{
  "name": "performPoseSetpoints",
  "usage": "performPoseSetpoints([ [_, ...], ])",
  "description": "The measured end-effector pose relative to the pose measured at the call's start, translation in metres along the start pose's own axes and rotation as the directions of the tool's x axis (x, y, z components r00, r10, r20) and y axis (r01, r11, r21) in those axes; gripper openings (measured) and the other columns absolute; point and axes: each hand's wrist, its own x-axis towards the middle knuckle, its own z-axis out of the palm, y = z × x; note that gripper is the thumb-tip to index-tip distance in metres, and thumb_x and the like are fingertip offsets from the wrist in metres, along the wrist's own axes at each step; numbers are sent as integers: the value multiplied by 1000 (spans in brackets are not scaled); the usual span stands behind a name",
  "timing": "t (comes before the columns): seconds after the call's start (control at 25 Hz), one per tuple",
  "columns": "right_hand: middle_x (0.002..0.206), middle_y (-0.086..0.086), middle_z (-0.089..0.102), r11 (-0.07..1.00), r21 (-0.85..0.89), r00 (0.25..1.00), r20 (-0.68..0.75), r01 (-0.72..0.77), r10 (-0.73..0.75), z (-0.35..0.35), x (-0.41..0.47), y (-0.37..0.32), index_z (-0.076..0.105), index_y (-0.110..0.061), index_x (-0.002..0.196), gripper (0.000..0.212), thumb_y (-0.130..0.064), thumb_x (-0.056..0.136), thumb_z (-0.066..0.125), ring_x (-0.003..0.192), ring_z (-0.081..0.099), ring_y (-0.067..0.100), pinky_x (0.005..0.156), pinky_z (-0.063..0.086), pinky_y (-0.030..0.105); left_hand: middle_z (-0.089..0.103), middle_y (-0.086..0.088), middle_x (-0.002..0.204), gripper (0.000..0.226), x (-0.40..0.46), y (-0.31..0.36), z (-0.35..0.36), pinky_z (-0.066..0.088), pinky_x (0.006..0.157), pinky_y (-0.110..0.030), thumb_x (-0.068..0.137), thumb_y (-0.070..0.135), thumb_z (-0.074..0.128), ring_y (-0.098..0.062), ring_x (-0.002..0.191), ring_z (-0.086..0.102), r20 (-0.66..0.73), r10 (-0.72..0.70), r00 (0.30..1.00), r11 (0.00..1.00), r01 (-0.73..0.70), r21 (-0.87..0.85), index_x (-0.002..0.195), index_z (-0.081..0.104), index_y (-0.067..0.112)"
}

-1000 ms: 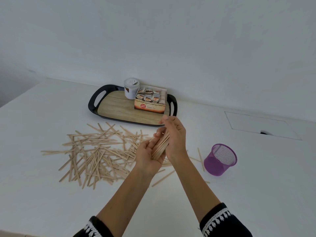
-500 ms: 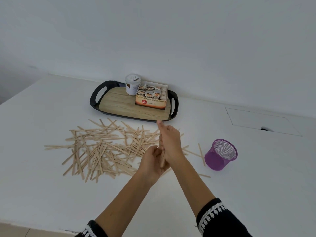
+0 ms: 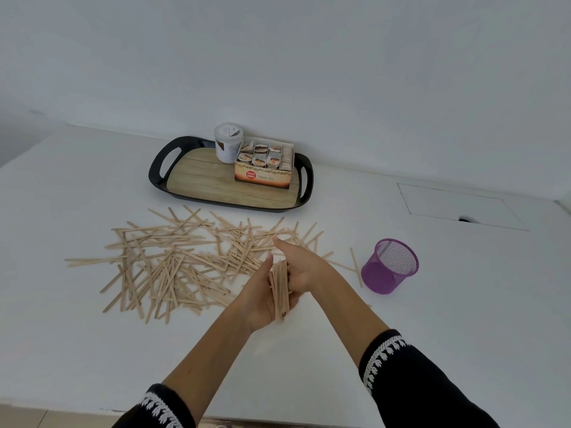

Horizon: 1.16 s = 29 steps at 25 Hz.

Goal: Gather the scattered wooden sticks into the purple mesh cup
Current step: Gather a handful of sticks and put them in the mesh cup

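Note:
Many thin wooden sticks (image 3: 173, 261) lie scattered in a loose heap on the white table, left of centre. A bundle of sticks (image 3: 279, 291) stands nearly upright between my two hands. My left hand (image 3: 258, 299) cups the bundle from the left and below. My right hand (image 3: 298, 264) presses against it from the right, fingers curled around it. The purple mesh cup (image 3: 390, 265) stands upright to the right of my hands, apart from them, and looks empty. Two loose sticks (image 3: 355, 267) lie between my hands and the cup.
A black tray (image 3: 173, 149) with a wood-look base sits at the back by the wall, holding a white canister (image 3: 228, 146) and a box of tea bags (image 3: 265, 163). A rectangular hatch (image 3: 457, 205) is set into the table at the back right. The table's near edge runs below my sleeves.
Both hands have come down and nearer with the bundle. The bundle has turned from slanted to nearly upright, and my right hand has shifted to its right side.

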Motion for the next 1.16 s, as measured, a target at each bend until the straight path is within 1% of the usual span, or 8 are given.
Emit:
performPoseSetpoints([
  [0.2, 102, 17, 60, 906, -400, 982, -61, 140, -179, -8, -4, -10, 43, -4, 133, 61, -50, 94, 46, 94, 62, 28, 79, 54, 34, 58, -3, 69, 27, 10, -8, -8, 42, 43, -19, 97, 34, 51, -9, 48, 47, -103, 11, 995, 994, 0, 108, 99, 64, 11],
  [0.36, 75, 5, 52, 545, -820, 774, -227, 175, -591, -51, 5, -19, 48, -9, 72, 20, -15, 91, 45, 82, 55, 29, 59, 42, 27, 54, -1, 64, 14, 11, -6, -23, 41, 43, -21, 99, 14, 45, -9, 46, 46, -135, 87, 987, 988, -68, 140, 103, 57, 8],
  [0.52, 112, 21, 58, 252, -959, 712, -270, -133, -648, -94, 24, -1, 56, 5, 107, 25, 1, 87, 43, 106, 57, 37, 80, 47, 35, 56, -3, 70, 17, 7, -3, -40, 47, 49, -23, 98, 12, 46, -11, 52, 52, -102, 100, 990, 993, -92, 75, 109, 58, 7],
  [0.64, 127, 26, 47, 224, -961, 726, -270, -163, -633, -103, 43, 20, 47, 7, 120, 33, -1, 89, 40, 117, 49, 38, 94, 43, 38, 57, -3, 70, 20, 4, -5, -45, 47, 49, -24, 97, 14, 47, -12, 53, 52, -88, 100, 991, 994, -96, 54, 107, 62, 6],
  [0.8, 120, 20, 51, 190, -974, 629, -72, 122, -774, -100, 57, 38, 52, 6, 115, 41, 14, 78, 39, 113, 48, 39, 92, 39, 37, 55, -2, 68, 22, 4, -8, -49, 41, 46, -23, 98, 17, 44, -12, 52, 49, -82, 134, 988, 989, -129, 68, 105, 62, 7],
  [0.96, 114, 18, 60, 134, -925, 660, 146, 355, -737, -96, 54, 35, 60, 3, 113, 42, 16, 77, 43, 106, 55, 34, 92, 44, 34, 53, -1, 65, 19, 5, -10, -50, 36, 42, -22, 99, 18, 43, -10, 48, 45, -104, 154, 983, 987, -148, 67, 104, 59, 9],
  [1.08, 123, 14, 59, 171, -888, 604, 139, 426, -784, -89, 50, 32, 58, -3, 122, 33, -4, 89, 52, 116, 53, 29, 100, 40, 33, 53, -1, 66, 20, 7, -12, -50, 36, 42, -22, 99, 17, 43, -10, 48, 45, -114, 162, 980, 986, -156, 59, 107, 59, 8],
  [1.16, 147, 12, 37, 183, -910, 701, 146, 372, -698, -84, 48, 32, 43, -16, 138, 59, -33, 85, 64, 138, 29, 31, 113, 26, 46, 54, -2, 66, 19, 7, -12, -50, 36, 42, -22, 98, 17, 45, -11, 48, 46, -112, 168, 979, 985, -162, 60, 108, 58, 8],
])
